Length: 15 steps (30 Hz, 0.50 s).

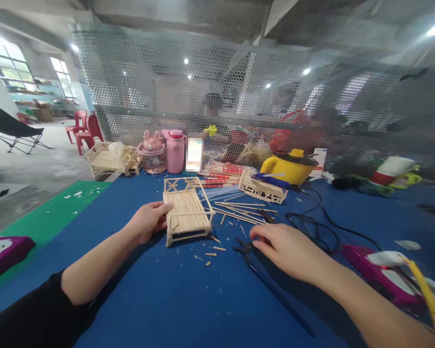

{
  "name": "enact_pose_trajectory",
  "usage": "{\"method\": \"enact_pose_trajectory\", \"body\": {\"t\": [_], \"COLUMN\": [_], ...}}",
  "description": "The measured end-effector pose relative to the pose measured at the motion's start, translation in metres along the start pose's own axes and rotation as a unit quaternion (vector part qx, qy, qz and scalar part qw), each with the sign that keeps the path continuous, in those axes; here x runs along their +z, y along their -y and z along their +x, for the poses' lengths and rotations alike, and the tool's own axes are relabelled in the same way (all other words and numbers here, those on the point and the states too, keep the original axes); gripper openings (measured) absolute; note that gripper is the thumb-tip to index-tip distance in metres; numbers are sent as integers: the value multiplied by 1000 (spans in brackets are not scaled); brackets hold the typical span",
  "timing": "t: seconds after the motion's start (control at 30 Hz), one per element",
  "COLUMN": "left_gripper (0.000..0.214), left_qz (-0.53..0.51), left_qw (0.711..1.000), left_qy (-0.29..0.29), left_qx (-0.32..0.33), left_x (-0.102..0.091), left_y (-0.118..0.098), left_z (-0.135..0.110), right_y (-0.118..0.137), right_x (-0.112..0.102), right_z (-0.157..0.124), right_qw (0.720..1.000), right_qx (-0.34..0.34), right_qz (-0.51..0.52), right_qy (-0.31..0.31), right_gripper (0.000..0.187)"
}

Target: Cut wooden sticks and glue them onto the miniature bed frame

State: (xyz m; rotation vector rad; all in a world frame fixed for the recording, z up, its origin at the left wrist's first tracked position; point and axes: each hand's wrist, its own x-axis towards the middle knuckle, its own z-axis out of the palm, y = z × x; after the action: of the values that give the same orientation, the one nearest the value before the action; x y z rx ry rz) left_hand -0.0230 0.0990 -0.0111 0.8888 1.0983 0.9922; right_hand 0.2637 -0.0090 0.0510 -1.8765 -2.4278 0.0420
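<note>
A small bed-shaped frame made of thin wooden sticks (186, 212) stands on the blue table. My left hand (150, 221) grips its left side, thumb on top and fingers at the edge. Over the table to the right, my right hand (288, 249) is loosely curled, with a gap between thumb and forefinger and nothing visible held. Just beside its fingertips lie black pliers (245, 247), handles toward the front right. Loose sticks (239, 211) lie behind the hand, and short cut pieces (210, 254) are scattered near the frame.
Behind are another stick model (112, 159), a pink jug (175, 152), a pink bear-eared bottle (154, 152), a stick panel (263, 188) and a yellow pot (293, 166). A black cable (311, 227) coils at right near a purple-and-white object (384, 275). A perforated metal screen (188, 87) rises beyond.
</note>
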Motion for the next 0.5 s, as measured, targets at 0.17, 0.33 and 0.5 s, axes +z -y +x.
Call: {"method": "enact_pose_trajectory", "body": {"t": [0.17, 0.33, 0.5], "left_gripper": [23, 24, 23], "left_qz": [6, 25, 33], "left_qw": [1000, 1000, 999], "left_qy": [1, 9, 18], "left_qx": [6, 7, 3], "left_x": [1, 0, -2], "left_y": [3, 4, 3], "left_z": [2, 2, 3], "right_y": [3, 9, 14], "right_x": [13, 29, 10], "right_z": [58, 87, 54], "right_qw": [998, 999, 999], "right_qx": [-56, -44, -15], "right_qz": [2, -4, -3], "right_qy": [19, 18, 37], "right_gripper": [30, 27, 14]}}
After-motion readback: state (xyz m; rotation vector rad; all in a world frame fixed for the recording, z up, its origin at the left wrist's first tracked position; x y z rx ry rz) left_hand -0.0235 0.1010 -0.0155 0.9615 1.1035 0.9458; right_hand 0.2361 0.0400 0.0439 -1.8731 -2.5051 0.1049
